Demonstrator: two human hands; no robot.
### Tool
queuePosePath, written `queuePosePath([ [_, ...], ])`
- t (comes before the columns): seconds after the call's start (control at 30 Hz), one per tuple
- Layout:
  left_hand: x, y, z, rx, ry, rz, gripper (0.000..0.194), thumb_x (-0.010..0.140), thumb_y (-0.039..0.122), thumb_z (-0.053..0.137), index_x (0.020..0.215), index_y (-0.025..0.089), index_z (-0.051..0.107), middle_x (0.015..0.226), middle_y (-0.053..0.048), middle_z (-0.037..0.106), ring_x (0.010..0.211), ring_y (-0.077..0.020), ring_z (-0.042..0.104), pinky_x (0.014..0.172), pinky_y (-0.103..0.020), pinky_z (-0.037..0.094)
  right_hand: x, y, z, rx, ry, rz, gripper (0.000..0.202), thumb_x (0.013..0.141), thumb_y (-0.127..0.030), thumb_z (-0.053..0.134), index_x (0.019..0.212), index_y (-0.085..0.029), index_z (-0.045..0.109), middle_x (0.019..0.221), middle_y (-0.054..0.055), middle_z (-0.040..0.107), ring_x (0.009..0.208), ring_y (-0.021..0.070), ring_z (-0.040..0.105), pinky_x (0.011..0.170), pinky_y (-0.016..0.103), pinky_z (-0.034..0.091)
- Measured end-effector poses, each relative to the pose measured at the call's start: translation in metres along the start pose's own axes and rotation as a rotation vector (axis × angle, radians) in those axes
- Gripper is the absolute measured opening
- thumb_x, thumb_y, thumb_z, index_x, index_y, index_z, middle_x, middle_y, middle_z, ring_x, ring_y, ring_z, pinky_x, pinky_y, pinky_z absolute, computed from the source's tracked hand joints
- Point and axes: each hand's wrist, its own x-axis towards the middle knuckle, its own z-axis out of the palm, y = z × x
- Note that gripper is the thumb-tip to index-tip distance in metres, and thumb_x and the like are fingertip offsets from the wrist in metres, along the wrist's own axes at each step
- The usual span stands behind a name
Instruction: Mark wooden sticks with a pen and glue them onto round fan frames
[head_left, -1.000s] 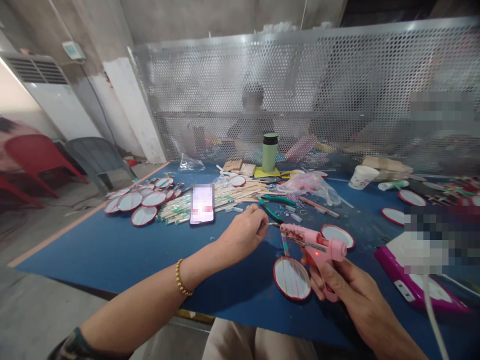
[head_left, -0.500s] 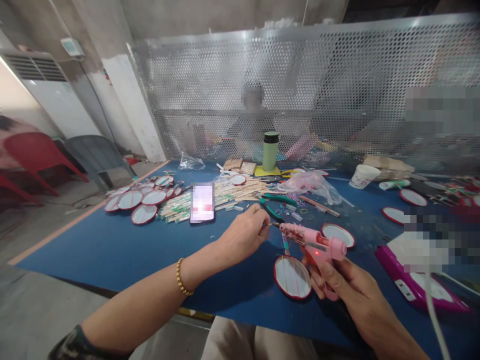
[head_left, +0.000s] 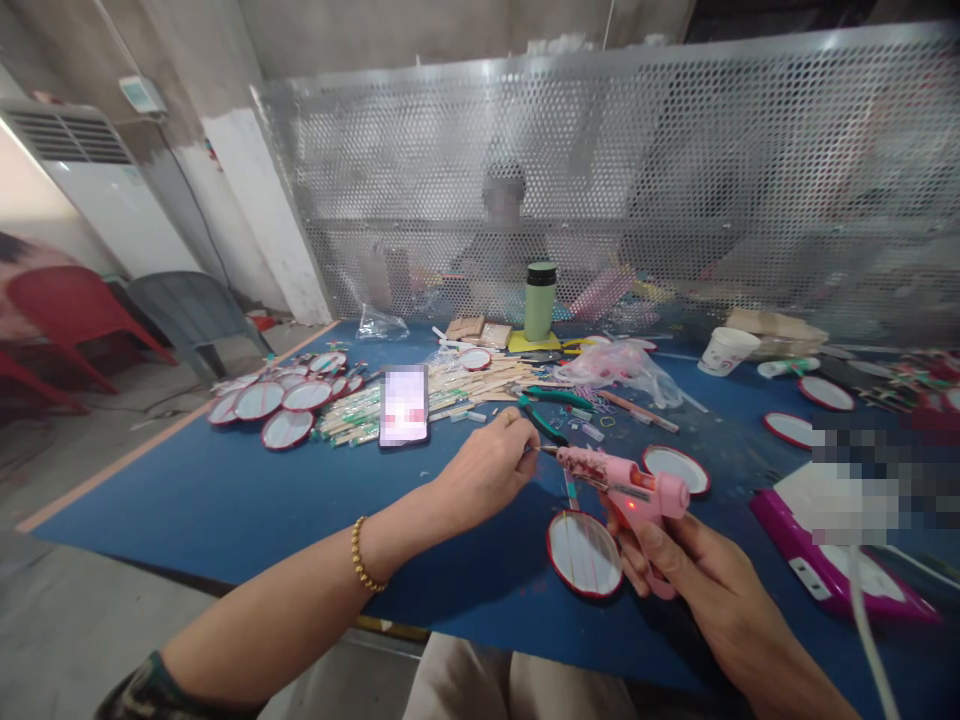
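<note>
My right hand (head_left: 675, 560) is wrapped round the handle of a pink hot glue gun (head_left: 637, 490), whose small light glows orange-red. The gun's metal nozzle points left and meets the fingertips of my left hand (head_left: 495, 460). Those fingers are pinched together; whatever they hold is too small to make out. Below the gun a round, red-rimmed white disc (head_left: 585, 555) lies on the blue table (head_left: 315, 540). A second red-rimmed disc (head_left: 676, 471) lies behind the gun. Green-handled pliers (head_left: 541, 420) rest just beyond my left fingertips.
A phone (head_left: 404, 405) stands before a pile of wooden sticks (head_left: 480, 380). More red-rimmed discs (head_left: 289, 400) are heaped at left. A green bottle (head_left: 540, 305), paper cup (head_left: 727, 350) and plastic bag (head_left: 622, 370) stand toward the perforated metal screen (head_left: 420, 200). A purple device (head_left: 825, 570) sits at right.
The glue gun has shifted very slightly left, its nozzle closer to my left fingertips. My left hand has stayed in place.
</note>
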Motion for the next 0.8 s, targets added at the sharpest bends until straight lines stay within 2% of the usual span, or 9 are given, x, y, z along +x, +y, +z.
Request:
queuePosePath([
  [0.3,-0.0005,-0.0008,0.0005,-0.017,0.008,0.005,0.015,0.084,0.007,0.048,0.088,0.018,0.058,0.089,-0.004,0.053,0.076,-0.0151,0.051,0.069,-0.027,0.045,0.0026,0.0033,-0.0025,-0.040,-0.005,-0.023,0.050,0.089,-0.064,0.052,0.070,-0.019,0.061,0.055,0.001,0.055,0.051,0.0129,0.050,0.049,0.024,0.042],
  [0.47,-0.0005,-0.0002,-0.0005,0.016,-0.007,0.009,0.014,0.085,0.008,0.048,0.089,0.018,0.058,0.088,-0.004,0.054,0.079,-0.0168,0.053,0.069,-0.027,0.045,0.0023,0.0076,-0.0044,-0.040,-0.001,-0.041,0.047,0.091,-0.060,0.053,0.077,-0.017,0.066,0.056,0.001,0.056,0.051,0.0129,0.051,0.049,0.024,0.043],
  [0.8,0.0000,0.0005,-0.0031,0.014,0.013,0.012,0.014,0.087,0.008,0.047,0.087,0.018,0.057,0.086,-0.004,0.053,0.074,-0.0155,0.051,0.068,-0.027,0.044,0.0008,0.0091,-0.0066,0.012,0.001,-0.032,0.042,0.092,-0.057,0.054,0.087,-0.016,0.066,0.059,0.001,0.057,0.051,0.0125,0.052,0.050,0.024,0.044],
])
